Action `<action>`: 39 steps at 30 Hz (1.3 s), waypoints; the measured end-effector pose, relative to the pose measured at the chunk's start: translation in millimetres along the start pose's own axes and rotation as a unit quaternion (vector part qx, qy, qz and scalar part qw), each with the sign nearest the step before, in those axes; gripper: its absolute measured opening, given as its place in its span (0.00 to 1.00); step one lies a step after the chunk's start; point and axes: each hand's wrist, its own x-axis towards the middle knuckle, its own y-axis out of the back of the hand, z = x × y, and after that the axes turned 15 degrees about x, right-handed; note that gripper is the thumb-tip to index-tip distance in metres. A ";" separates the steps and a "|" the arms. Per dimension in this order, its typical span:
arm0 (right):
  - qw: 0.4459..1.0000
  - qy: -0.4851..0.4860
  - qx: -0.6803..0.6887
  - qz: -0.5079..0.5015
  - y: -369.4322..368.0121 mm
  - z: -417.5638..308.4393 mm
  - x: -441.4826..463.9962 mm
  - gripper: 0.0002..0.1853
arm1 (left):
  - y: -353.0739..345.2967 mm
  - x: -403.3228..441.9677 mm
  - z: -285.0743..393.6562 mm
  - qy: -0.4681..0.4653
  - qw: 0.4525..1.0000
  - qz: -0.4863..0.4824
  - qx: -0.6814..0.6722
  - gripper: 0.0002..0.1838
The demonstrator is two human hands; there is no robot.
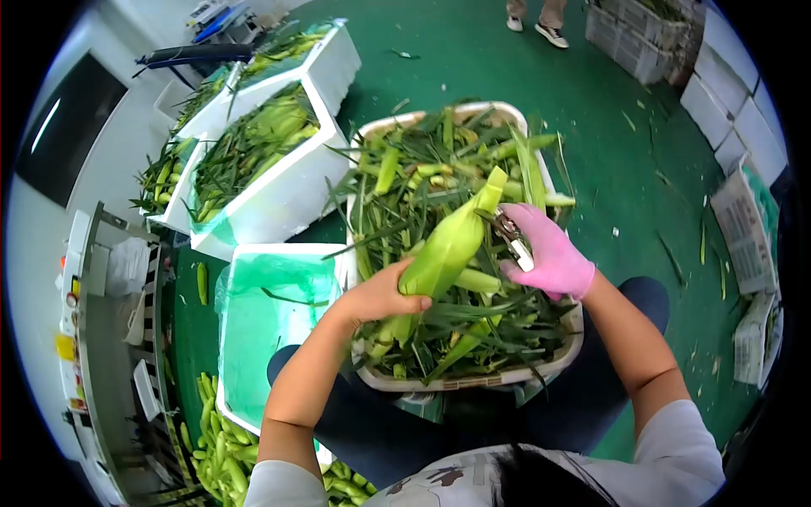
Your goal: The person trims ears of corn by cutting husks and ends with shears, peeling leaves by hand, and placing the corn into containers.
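Observation:
My bare left hand (380, 296) is wrapped round the lower part of a green ear of corn (448, 241) in its husk, which tilts up to the right. My right hand (549, 253), in a pink glove, is closed on a small metal tool with a white part (519, 250), beside the upper part of the ear. Both hands are over a white basket (456, 382) heaped with leaves, stalks and husk pieces (405, 228).
White foam boxes (279, 198) of corn stand at the upper left. A green-lined foam box (274, 313) is left of the basket, with piled corn (224, 456) below it. Crates (743, 224) line the right. A person's feet (551, 35) show at the top.

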 end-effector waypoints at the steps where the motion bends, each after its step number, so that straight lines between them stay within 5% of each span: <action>1: 0.999 0.022 0.011 0.028 -6.2 3.4 -1.3 0.34 | -0.5 -2.4 6.8 0.037 0.999 -0.010 -0.013 0.44; 4: 0.965 -0.250 0.077 -0.028 -9.1 -11.7 4.0 0.20 | -6.0 7.8 -22.2 0.138 0.988 -0.007 -0.067 0.44; 9: 0.989 -0.142 0.012 0.030 -39.1 56.0 -6.6 0.16 | -14.2 9.2 -38.1 0.141 0.989 0.041 -0.037 0.45; 12: 0.867 -0.270 0.397 0.133 -38.5 41.5 5.0 0.21 | -26.1 11.8 -28.4 0.085 0.971 0.181 0.132 0.40; 14: 0.825 -0.263 0.483 0.135 -38.9 29.3 12.8 0.32 | -35.7 16.6 -17.4 0.009 0.920 0.265 0.288 0.36; 16: 0.835 -0.281 0.457 0.121 -38.5 10.3 13.2 0.33 | -45.6 17.1 2.2 -0.008 0.887 0.306 0.346 0.33; 18: 0.829 -0.216 0.497 0.138 -37.7 14.2 10.4 0.31 | -41.6 13.3 0.2 0.003 0.919 0.281 0.278 0.37; 20: 0.827 -0.196 0.505 0.150 -32.7 17.9 14.1 0.29 | -35.0 11.8 -2.0 -0.020 0.972 0.220 -0.073 0.43; 21: 0.825 -0.203 0.504 0.152 -30.1 17.8 12.9 0.28 | -29.3 10.8 -4.8 -0.031 0.972 0.174 -0.155 0.45; 22: 0.828 -0.242 0.485 0.144 -24.1 15.8 11.6 0.27 | -26.5 10.1 -7.2 -0.043 0.975 0.147 -0.164 0.37; 24: 0.840 -0.304 0.438 0.097 -6.9 8.7 12.5 0.29 | -18.0 13.8 -8.3 0.051 0.945 -0.035 -0.322 0.40; 26: 0.898 -0.235 0.329 0.173 -3.3 15.6 17.1 0.29 | -30.1 15.3 -34.9 -0.019 0.925 -0.051 -0.377 0.40; 28: 0.968 -0.194 0.006 0.159 12.2 37.7 24.7 0.24 | -21.1 10.1 -21.2 0.011 0.968 0.011 -0.249 0.38; 29: 0.959 -0.238 -0.082 0.130 18.5 34.5 26.4 0.23 | -18.0 9.0 -14.1 0.012 0.987 0.069 -0.146 0.39; 32: 0.974 -0.148 0.016 0.170 17.3 24.0 17.7 0.26 | -5.8 4.1 4.7 -0.062 0.961 0.170 0.208 0.38; 34: 0.961 -0.186 0.194 0.066 12.6 7.7 12.6 0.29 | 0.4 1.0 14.7 -0.128 0.855 0.188 0.466 0.40; 36: 0.907 -0.208 0.360 -0.062 -3.9 -1.9 6.8 0.30 | -2.3 -2.9 23.9 -0.131 0.817 0.209 0.521 0.40; 39: 0.885 -0.310 0.316 -0.143 -22.9 -34.3 8.4 0.31 | -2.8 -5.7 29.1 -0.138 0.774 0.276 0.553 0.37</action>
